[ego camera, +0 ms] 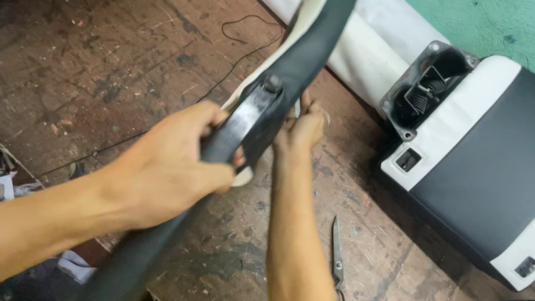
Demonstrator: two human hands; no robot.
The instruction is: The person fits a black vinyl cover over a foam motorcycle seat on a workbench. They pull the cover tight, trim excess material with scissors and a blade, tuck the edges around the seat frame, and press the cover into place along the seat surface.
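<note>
Both hands grip long black-and-white padded panel (300,52).

Smooth black and white leatherette seat cover (308,40); glossy black plastic bracket (244,117); scuffed, rough wooden workbench (90,47); dull metal scissors (338,254).

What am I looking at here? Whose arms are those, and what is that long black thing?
The picture comes from a camera on a person's head, looking down, so the arms are that person's own. The left hand grips a long black and white padded piece, and the right hand holds it from the other side. Below is a worn wooden table. On it lie scissors, a thin black wire and a black and white seat cushion.
</note>
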